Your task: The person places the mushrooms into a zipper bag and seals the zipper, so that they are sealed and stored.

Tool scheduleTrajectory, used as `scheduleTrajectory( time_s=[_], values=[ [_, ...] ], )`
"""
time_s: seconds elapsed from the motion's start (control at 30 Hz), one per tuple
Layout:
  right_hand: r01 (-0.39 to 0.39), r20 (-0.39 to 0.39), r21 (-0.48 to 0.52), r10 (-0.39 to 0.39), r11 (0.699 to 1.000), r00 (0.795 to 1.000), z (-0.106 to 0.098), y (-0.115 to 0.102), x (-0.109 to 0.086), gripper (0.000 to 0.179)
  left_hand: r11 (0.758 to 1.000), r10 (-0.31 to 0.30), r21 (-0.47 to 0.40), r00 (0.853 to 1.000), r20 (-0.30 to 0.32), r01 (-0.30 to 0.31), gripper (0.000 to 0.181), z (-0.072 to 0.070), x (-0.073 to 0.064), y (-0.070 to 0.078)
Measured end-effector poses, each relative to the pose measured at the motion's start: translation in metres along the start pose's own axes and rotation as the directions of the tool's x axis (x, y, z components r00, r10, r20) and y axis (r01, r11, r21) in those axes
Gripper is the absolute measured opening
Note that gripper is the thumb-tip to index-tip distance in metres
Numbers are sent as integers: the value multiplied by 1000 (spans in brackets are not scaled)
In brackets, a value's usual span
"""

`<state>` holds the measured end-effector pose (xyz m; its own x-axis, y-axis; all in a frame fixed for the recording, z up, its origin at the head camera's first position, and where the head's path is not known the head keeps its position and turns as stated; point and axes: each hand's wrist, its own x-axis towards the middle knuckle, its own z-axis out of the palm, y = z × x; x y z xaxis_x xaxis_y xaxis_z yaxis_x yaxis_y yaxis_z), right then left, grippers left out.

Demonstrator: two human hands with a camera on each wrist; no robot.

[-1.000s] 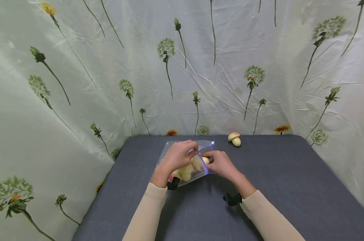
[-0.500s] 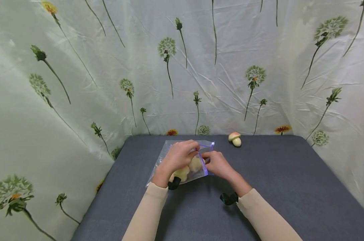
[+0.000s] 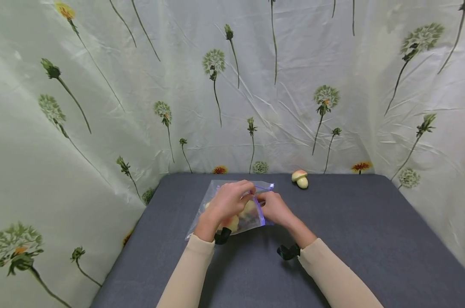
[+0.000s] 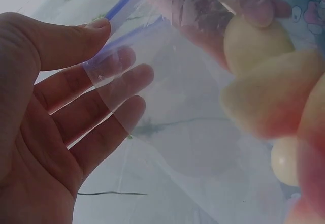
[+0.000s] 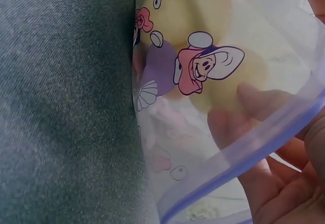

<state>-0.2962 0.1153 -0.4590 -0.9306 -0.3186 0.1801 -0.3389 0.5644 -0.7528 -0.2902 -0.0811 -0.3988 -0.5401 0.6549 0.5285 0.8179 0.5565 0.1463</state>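
**Both hands at the mouth of the zip bag**

The left hand (image 3: 226, 201) pinches the purple zip strip of the clear zip bag (image 3: 232, 209), which sits on the grey counter (image 3: 356, 231). The right hand (image 3: 272, 208) grips the opposite lip. Pale yellow toy mushrooms (image 4: 259, 46) lie inside. To seal well, I'd align both strips and press along evenly. No readable writing; only cartoon prints (image 5: 203, 61). Another toy mushroom (image 3: 299, 178) stands apart.

The support is a table (image 3: 371, 239) covered with dark grey cloth. A clear zip bag (image 3: 221, 201) with a purple seal strip lies on it at the 12 o'clock side, near centre. A toy mushroom (image 3: 300, 178) rests at 1 o'clock, at the far edge.
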Motion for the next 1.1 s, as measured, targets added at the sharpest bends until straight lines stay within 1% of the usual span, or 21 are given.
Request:
scheduleTrajectory(
  time_s=[0.13,0.27,0.4,0.53,0.6,0.67,0.8,0.9,1.1],
  values=[
    [-9,33,53,7,999,999,2,0,2,17,1000,2,-28,1000,-17,-3,11,1,-2,-3],
    [-19,68,101,12,995,998,4,2,2,28,998,-8,-55,999,-48,6,11,0,-5,-6],
    [-35,98,167,19,985,995,6,1,2,38,997,-26,-71,998,-61,22,11,-1,-9,-8],
    [-39,112,217,15,975,994,7,0,1,39,996,-40,-83,997,-68,34,11,-2,-13,-10],
    [-21,104,208,-1,978,995,8,0,1,37,996,-45,-82,996,-72,39,11,-4,-14,-11],
    [0,91,176,-16,984,996,7,0,1,35,996,-51,-80,996,-77,44,10,-5,-14,-12],
    [42,62,103,-49,994,997,6,-2,-1,30,995,-60,-79,996,-69,54,8,-5,-15,-14],
    [36,54,80,-41,996,998,5,-4,-3,26,996,-55,-70,996,-66,50,8,-5,-15,-14],
    [26,46,84,-29,996,999,2,-6,-7,25,1000,-30,-7,998,-50,30,11,-5,-15,-13]
  ],
)
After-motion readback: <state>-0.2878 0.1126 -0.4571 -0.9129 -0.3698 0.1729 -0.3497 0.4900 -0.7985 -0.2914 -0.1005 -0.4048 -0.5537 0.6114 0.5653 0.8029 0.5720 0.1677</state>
